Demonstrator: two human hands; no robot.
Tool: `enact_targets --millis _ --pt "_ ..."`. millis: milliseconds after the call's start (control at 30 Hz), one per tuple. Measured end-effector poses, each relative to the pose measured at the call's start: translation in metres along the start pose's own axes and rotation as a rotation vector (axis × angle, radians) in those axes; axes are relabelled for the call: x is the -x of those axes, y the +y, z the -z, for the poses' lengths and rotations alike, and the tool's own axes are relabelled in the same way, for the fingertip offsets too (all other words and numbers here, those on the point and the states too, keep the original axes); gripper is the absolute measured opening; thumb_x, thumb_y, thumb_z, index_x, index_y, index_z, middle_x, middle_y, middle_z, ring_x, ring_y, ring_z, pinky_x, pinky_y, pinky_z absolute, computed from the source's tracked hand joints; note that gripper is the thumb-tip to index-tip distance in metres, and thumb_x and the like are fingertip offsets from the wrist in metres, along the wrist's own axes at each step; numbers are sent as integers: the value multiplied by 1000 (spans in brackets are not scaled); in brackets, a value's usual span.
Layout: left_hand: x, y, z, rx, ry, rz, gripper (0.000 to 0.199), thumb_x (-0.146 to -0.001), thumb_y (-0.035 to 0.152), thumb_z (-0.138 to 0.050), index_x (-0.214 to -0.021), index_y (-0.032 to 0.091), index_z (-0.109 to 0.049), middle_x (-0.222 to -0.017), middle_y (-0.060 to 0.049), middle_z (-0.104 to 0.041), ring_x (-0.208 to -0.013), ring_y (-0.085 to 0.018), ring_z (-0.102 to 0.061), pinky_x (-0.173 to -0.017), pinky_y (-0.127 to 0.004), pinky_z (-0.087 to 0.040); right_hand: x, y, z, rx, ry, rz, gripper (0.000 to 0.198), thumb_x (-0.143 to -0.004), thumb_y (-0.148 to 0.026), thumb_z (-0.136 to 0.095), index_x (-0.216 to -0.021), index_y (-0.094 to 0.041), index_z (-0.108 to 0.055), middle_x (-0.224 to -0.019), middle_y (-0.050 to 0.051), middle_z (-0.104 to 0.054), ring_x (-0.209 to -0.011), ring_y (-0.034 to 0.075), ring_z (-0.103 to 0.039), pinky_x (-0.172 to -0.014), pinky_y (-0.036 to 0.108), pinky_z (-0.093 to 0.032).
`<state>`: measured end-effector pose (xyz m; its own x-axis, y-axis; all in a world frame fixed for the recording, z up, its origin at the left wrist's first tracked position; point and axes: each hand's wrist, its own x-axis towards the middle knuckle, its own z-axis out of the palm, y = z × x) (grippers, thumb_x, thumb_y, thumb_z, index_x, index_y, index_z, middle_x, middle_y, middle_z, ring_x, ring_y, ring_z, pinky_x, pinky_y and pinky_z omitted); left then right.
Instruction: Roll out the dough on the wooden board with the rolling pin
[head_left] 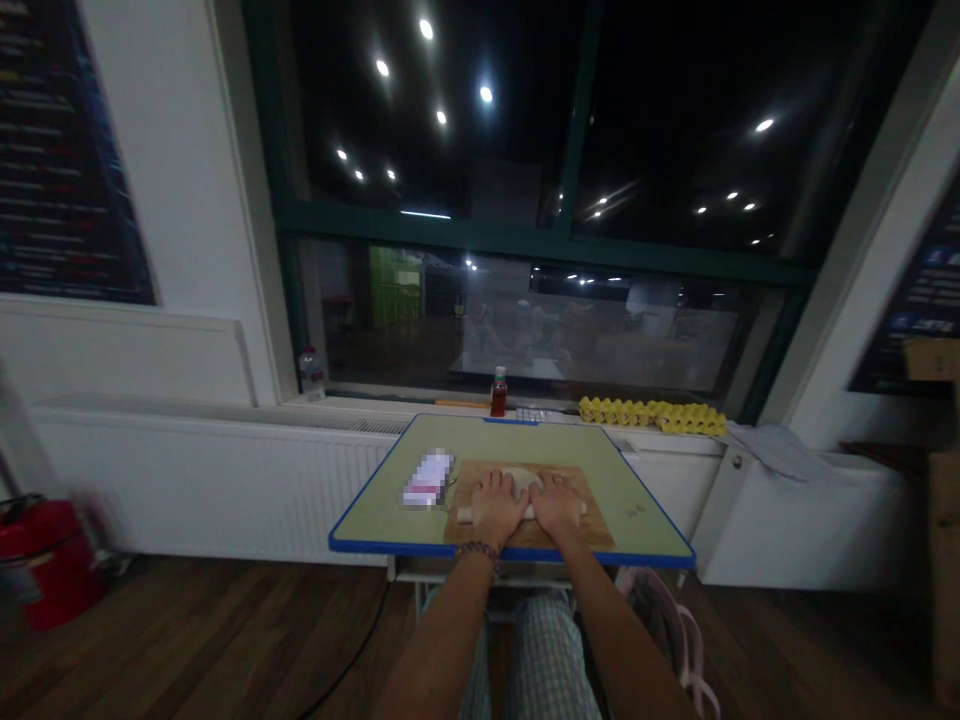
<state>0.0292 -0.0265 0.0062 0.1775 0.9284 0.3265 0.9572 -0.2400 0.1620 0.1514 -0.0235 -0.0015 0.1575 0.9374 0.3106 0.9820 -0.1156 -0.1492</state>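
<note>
My left hand [497, 505] lies palm down on a pale rolling pin [466, 514], its fingers stretched forward and apart. Beside it, my right hand [557, 500] rests on the same pin, also with spread fingers. The thumbs come close together in the middle. A flat, whitish piece of dough [523, 480] shows between and beyond the hands; the rest of it is hidden under them. Beneath everything is a wooden board [592, 525]. A beaded bracelet [478, 549] circles the left wrist.
The board sits on a small green table [645, 520] with a blue edge. A phone [429, 478] lies left of the board. On the sill behind stand a bottle of red-brown liquid [498, 393], a clear bottle [310, 374] and yellow egg trays [651, 414].
</note>
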Motion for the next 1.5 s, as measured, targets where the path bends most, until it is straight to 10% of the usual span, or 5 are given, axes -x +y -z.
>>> enact_targets --millis 1500 --pt "-17 -5 -9 -7 23 24 47 -93 42 -42 -125 13 -61 -129 -15 -62 -121 -31 -52 -100 -44 -41 -16 -2 -1 -1 -6 96 39 -95 -31 -39 -109 -17 -73 -116 13 -71 -112 24 -61 -96 32 -38"
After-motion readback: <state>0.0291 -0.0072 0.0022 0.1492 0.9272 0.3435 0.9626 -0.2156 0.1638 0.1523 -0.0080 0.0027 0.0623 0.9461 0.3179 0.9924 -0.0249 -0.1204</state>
